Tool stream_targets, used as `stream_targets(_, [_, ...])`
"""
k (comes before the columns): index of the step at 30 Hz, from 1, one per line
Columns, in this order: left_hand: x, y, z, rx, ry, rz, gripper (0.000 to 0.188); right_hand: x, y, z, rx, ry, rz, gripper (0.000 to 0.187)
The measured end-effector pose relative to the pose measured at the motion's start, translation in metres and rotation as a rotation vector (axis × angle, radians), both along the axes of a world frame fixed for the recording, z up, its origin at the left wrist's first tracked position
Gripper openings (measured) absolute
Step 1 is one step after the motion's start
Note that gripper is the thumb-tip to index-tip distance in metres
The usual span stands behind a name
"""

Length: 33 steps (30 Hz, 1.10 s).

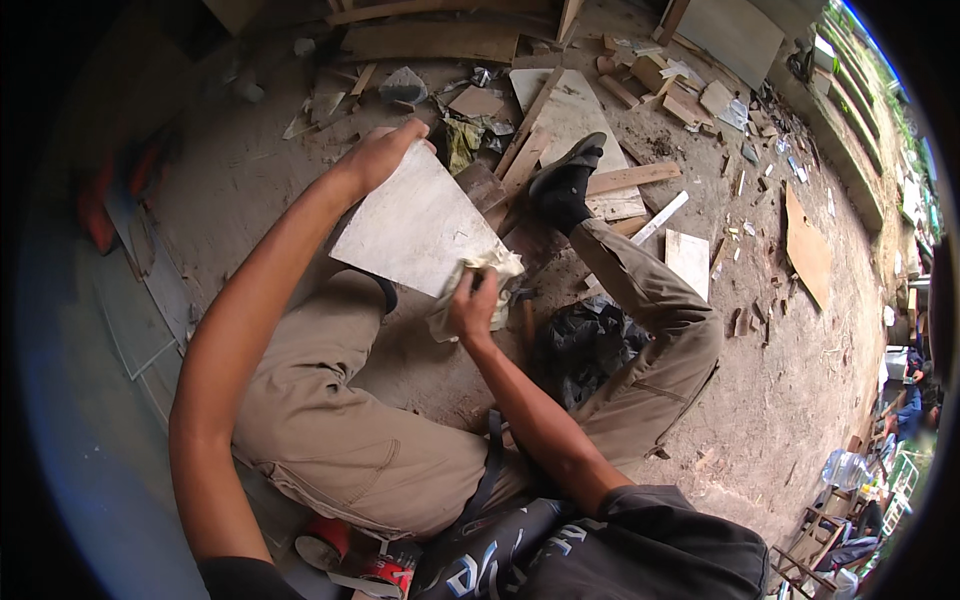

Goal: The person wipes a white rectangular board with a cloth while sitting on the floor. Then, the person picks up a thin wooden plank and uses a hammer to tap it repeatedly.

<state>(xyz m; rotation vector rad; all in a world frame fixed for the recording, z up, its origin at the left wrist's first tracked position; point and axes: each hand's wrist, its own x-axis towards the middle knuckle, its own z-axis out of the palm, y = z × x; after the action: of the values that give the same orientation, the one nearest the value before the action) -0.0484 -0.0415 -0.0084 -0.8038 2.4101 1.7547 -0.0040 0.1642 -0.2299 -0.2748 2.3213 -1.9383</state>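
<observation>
A whitish, smudged flat board (415,225) is held up at a tilt in front of me, between my legs. My left hand (385,155) grips its far upper corner, fingers bent over the edge. At the board's near right corner my right hand (475,302) is closed on a crumpled cream cloth (502,270), which touches the board there. Part of the cloth hangs below that hand. What the board rests on, if anything, is hidden.
My outstretched legs (640,290) frame the board. A black plastic bag (590,345) lies beside my right leg. Wood offcuts (635,178) and a large pale panel (575,115) litter the dirt floor ahead. Red cans (330,540) stand by my left hip. A water bottle (845,468) is far right.
</observation>
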Motion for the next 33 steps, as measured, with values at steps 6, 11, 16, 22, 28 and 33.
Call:
stream_targets(6, [-0.005,0.006,0.002,0.059,0.037,-0.051,0.050,-0.030,0.002,-0.044,0.108,-0.030,-0.114,0.027])
stream_targets(11, [0.017,0.004,0.005,0.003,0.009,0.002,0.051,-0.015,-0.022,-0.009,-0.049,-0.190,-0.224,0.021])
stream_targets(16, [0.018,-0.012,0.001,0.082,0.021,0.116,0.050,-0.052,-0.027,-0.023,-0.104,-0.319,-0.222,0.021])
stream_targets(22, [0.021,-0.008,-0.008,0.049,0.062,0.184,0.050,-0.075,-0.013,-0.064,0.073,-0.286,-0.367,0.021])
stream_targets(28, [0.035,-0.004,0.000,0.087,0.028,0.217,0.053,-0.046,-0.017,-0.031,-0.108,-0.197,-0.073,0.024])
stream_targets(33, [0.027,-0.002,-0.007,0.100,-0.014,0.140,0.057,-0.078,0.015,-0.065,0.233,-0.400,-0.200,0.022])
